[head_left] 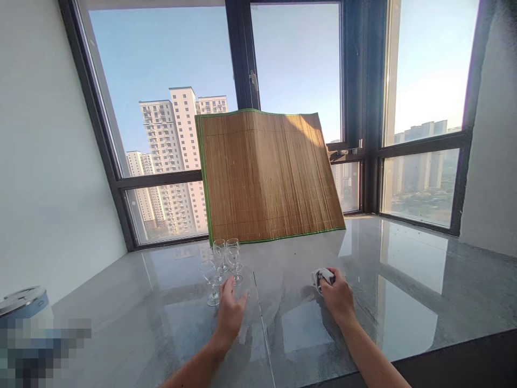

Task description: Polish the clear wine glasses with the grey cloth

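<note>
My left hand (229, 312) rests on the glossy grey table (404, 291) with its fingers stretched out, just in front of several small stemmed glasses (222, 264) that stand upright in a cluster. Its fingertips are close to the nearest glass without touching it. My right hand (338, 299) is closed on a small white cloth (323, 277) pressed against the tabletop to the right of the glasses.
A bamboo mat with green edging (269, 175) leans upright against the window at the table's far side. A round lidded container (22, 303) sits at the left edge. Large windows show high-rise buildings. The table's dark front edge (464, 355) runs at lower right.
</note>
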Motion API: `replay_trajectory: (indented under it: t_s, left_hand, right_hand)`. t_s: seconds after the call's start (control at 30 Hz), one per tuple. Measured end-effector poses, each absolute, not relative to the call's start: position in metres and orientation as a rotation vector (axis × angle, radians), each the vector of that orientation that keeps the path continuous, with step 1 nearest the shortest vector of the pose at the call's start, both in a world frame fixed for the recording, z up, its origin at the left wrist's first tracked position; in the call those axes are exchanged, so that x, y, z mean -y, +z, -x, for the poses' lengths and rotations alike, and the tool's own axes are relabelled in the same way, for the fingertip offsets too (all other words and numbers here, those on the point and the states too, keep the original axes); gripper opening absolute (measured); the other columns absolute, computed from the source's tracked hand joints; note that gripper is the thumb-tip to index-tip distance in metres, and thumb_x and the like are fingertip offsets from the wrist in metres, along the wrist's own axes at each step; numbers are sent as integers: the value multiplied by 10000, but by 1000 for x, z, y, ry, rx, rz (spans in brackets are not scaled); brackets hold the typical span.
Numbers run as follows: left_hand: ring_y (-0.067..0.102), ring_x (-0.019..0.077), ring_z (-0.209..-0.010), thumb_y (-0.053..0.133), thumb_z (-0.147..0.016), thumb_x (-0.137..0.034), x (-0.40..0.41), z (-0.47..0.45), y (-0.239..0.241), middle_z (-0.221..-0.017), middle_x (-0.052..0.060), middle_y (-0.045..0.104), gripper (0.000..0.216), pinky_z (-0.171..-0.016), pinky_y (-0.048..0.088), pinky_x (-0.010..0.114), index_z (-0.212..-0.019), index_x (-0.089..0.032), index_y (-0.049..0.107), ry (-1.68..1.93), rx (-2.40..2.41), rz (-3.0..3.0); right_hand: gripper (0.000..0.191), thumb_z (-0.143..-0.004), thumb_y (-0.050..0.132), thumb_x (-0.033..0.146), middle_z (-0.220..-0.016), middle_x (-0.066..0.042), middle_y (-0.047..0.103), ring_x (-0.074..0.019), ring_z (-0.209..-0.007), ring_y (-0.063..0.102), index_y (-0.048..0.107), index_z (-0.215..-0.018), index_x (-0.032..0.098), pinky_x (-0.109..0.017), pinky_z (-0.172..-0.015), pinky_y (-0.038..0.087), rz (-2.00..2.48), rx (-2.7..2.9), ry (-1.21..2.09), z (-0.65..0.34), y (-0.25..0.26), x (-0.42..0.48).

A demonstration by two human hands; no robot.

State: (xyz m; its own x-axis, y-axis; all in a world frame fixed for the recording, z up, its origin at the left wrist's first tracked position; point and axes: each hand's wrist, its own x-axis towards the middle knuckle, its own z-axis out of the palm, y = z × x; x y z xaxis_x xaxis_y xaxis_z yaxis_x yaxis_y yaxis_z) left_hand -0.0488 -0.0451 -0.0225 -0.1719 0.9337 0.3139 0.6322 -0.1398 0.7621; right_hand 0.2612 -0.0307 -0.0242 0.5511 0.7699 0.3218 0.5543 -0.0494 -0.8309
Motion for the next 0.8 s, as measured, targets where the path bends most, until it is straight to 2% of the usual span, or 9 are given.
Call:
replay_trajectory:
  t_s: [0.1, 0.17, 0.23, 0.3, 0.4, 0.5, 0.57, 0.67, 0.8]
  left_hand:
    - [485, 237, -1243, 478, -850, -308, 69, 73, -9, -1365, 79, 459, 488, -1014, 452, 325, -1323, -263, 366, 1523, -1759, -1897]
    - [455, 250, -1259, 512, -839, -349, 69, 90, 4, -1381, 95, 422, 583, -1060, 412, 344, -1364, -259, 276, 1681, -2020, -1783]
    - [449, 255, -1265, 601, -792, -339, 58, 104, 14, -1383, 115, 425, 766, -1069, 400, 334, -1407, -242, 154, 1637, -2146, -1648]
    - [493, 242, -1234, 619, -791, -302, 43, 109, 18, -1336, 107, 500, 830, -1004, 451, 309, -1427, -248, 89, 1468, -2111, -1559]
    - [612, 225, -1067, 518, -862, -308, 30, 102, 14, -1181, 73, 627, 638, -838, 523, 299, -1411, -252, 198, 1302, -1977, -1470]
    - [645, 203, -841, 446, -882, -344, 35, 76, 7, -972, 52, 660, 463, -736, 526, 299, -1319, -215, 365, 1386, -1806, -1574]
    - [626, 190, -784, 491, -856, -366, 40, 50, 4, -893, 33, 644, 442, -750, 515, 299, -1265, -211, 423, 1458, -1582, -1776]
    - [616, 171, -755, 557, -833, -361, 36, 10, 3, -866, 9, 650, 454, -744, 498, 282, -1260, -237, 471, 1251, -1281, -2086]
    - [614, 161, -731, 599, -817, -328, 12, -16, 5, -853, 4, 680, 496, -728, 471, 270, -1298, -254, 508, 1129, -1306, -2214]
  right_hand:
    - [302, -808, 482, 311, -922, -88, 701, -223, -770, 640, 601, -1064, 204, -263, -593, 377, 1718, 1111, 239, -261, -23, 32]
    - [296, -811, 479, 308, -924, -87, 701, -223, -770, 639, 599, -1062, 207, -264, -597, 377, 1723, 1109, 241, -260, -23, 31]
    - [291, -814, 476, 307, -926, -85, 701, -220, -759, 636, 594, -1062, 210, -263, -604, 382, 1728, 1106, 260, -260, -23, 31]
    - [286, -809, 479, 300, -924, -81, 700, -218, -757, 633, 588, -1058, 212, -262, -615, 388, 1731, 1094, 270, -260, -23, 30]
    - [279, -800, 478, 297, -909, -77, 699, -221, -767, 635, 587, -1044, 216, -261, -620, 392, 1726, 1087, 264, -260, -23, 30]
    - [282, -793, 475, 306, -916, -79, 702, -233, -795, 642, 586, -1035, 216, -266, -625, 398, 1718, 1093, 254, -260, -23, 30]
    - [292, -785, 473, 306, -932, -82, 703, -241, -828, 645, 582, -1039, 215, -270, -643, 406, 1709, 1089, 245, -260, -24, 29]
    - [314, -764, 476, 306, -924, -82, 703, -242, -835, 649, 578, -1047, 214, -274, -661, 417, 1696, 1076, 236, -260, -25, 29]
    - [371, -728, 491, 313, -899, -81, 699, -233, -798, 654, 573, -1071, 199, -273, -651, 441, 1651, 1043, 256, -260, -22, 32]
